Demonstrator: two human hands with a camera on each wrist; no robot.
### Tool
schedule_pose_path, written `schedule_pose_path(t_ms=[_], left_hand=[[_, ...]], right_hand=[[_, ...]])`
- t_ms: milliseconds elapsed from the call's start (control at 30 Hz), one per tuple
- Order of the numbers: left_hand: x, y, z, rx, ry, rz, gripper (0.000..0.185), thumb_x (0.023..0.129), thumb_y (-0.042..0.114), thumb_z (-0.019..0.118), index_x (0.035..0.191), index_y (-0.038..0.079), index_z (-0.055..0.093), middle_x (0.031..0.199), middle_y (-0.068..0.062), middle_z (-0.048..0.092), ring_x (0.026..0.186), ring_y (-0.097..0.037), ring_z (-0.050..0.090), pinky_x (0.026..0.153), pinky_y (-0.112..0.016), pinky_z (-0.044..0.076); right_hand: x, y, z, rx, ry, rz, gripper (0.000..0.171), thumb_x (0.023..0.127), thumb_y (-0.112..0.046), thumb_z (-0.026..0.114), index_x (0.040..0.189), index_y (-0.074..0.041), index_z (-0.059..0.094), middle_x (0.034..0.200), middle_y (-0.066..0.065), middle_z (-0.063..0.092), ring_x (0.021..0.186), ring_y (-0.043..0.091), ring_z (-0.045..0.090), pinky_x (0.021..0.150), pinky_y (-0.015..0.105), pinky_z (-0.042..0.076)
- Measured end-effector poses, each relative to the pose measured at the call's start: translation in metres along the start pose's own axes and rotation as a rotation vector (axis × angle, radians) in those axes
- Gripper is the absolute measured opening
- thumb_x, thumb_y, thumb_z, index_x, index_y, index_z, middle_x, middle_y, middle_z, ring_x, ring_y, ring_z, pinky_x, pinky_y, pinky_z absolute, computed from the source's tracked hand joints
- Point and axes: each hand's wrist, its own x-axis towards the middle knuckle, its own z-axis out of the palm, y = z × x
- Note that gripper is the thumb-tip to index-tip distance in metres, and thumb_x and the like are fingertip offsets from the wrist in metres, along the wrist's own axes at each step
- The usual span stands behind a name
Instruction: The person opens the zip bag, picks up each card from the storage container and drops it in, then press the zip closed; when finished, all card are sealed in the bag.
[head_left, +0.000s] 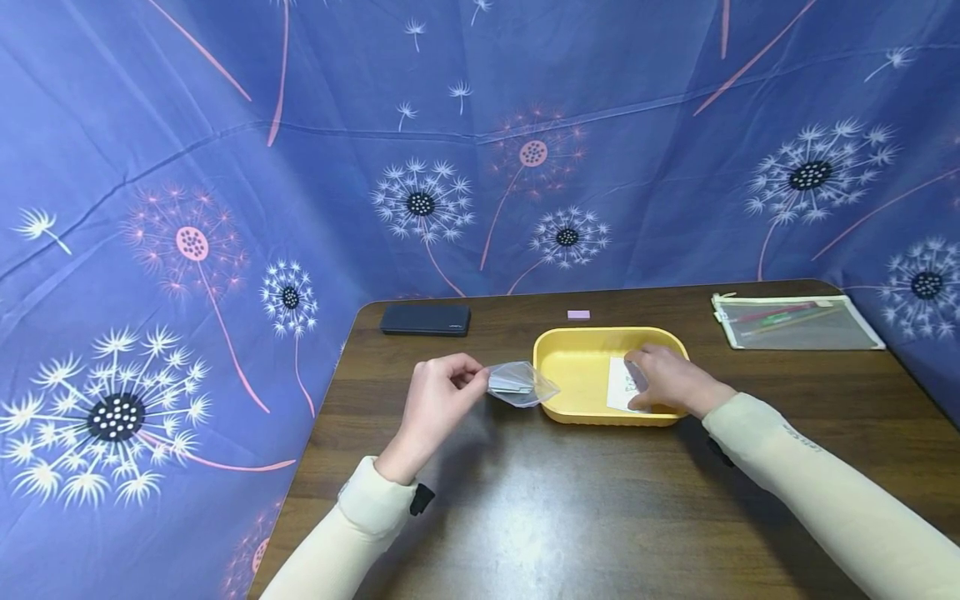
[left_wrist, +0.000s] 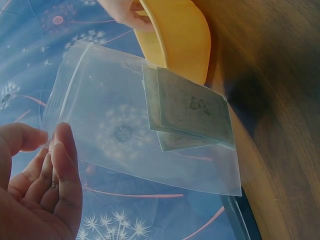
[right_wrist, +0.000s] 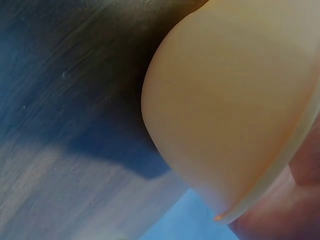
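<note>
My left hand (head_left: pixel 442 400) pinches the edge of a clear zip bag (head_left: pixel 536 390) near its seal, left of the yellow basket (head_left: pixel 577 421). In the left wrist view, several cards (left_wrist: pixel 195 106) lie together inside the bag, toward the end away from my fingers. My right hand (head_left: pixel 671 379) reaches into the right side of the basket, thumb and fingers spread at a white card (head_left: pixel 619 385) with dark writing. In the right wrist view the basket wall (right_wrist: pixel 225 100) hides most of that hand, and I cannot tell whether it grips the card.
A dark flat case (head_left: pixel 425 320) lies at the back left of the wooden table (head_left: pixel 480 500). Behind the basket is a small pinkish-purple block (head_left: pixel 578 315). A mesh zip pouch (head_left: pixel 802 322) with pens lies at the back right. Patterned blue cloth (head_left: pixel 480 208) hangs behind the table.
</note>
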Motion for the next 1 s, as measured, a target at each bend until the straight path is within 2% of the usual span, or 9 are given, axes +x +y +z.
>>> schedule_pose_path(t_ms=[133, 333, 600, 767, 1000], left_hand=[[0.000, 0.000, 0.000, 0.004, 0.002, 0.001, 0.010, 0.090, 0.011, 0.073, 0.083, 0.013, 0.079, 0.064, 0.017, 0.064, 0.056, -0.001, 0.058, 0.054, -0.026, 0.049], [0.000, 0.001, 0.000, 0.014, 0.006, 0.001, 0.011, 0.089, 0.011, 0.073, 0.082, 0.017, 0.079, 0.063, 0.018, 0.063, 0.056, -0.002, 0.057, 0.054, -0.027, 0.049], [0.001, 0.001, 0.000, 0.010, -0.004, 0.002, 0.009, 0.089, 0.011, 0.073, 0.085, 0.010, 0.080, 0.064, 0.017, 0.063, 0.056, -0.003, 0.057, 0.054, -0.027, 0.048], [0.001, 0.002, 0.000, 0.015, 0.003, 0.004, 0.010, 0.089, 0.011, 0.073, 0.082, 0.016, 0.079, 0.063, 0.018, 0.062, 0.055, -0.003, 0.057, 0.053, -0.027, 0.047], [0.002, 0.003, 0.000, 0.019, 0.005, 0.012, 0.012, 0.089, 0.011, 0.072, 0.082, 0.018, 0.079, 0.063, 0.018, 0.062, 0.055, -0.002, 0.056, 0.053, -0.027, 0.047]], right_hand=[[0.001, -0.001, 0.001, -0.027, 0.004, 0.029, 0.083, 0.067, -0.032, 0.099, 0.123, 0.016, 0.062, 0.115, 0.028, 0.060, 0.105, 0.041, 0.060, 0.092, 0.055, 0.051], [0.001, -0.001, 0.003, -0.048, 0.056, 0.042, 0.082, 0.063, -0.029, 0.102, 0.119, 0.017, 0.062, 0.116, 0.031, 0.055, 0.102, 0.040, 0.059, 0.092, 0.054, 0.051], [0.002, 0.000, 0.003, -0.028, 0.098, 0.034, 0.075, 0.066, -0.021, 0.099, 0.118, 0.017, 0.061, 0.114, 0.030, 0.053, 0.096, 0.037, 0.060, 0.088, 0.053, 0.052], [0.001, 0.002, -0.002, -0.036, 0.146, -0.004, 0.063, 0.070, -0.014, 0.097, 0.115, 0.015, 0.064, 0.108, 0.027, 0.058, 0.093, 0.037, 0.062, 0.084, 0.052, 0.054], [-0.002, -0.002, -0.015, -0.071, 0.281, -0.088, 0.034, 0.076, -0.002, 0.090, 0.104, 0.007, 0.072, 0.095, 0.014, 0.063, 0.086, 0.032, 0.065, 0.076, 0.048, 0.058]])
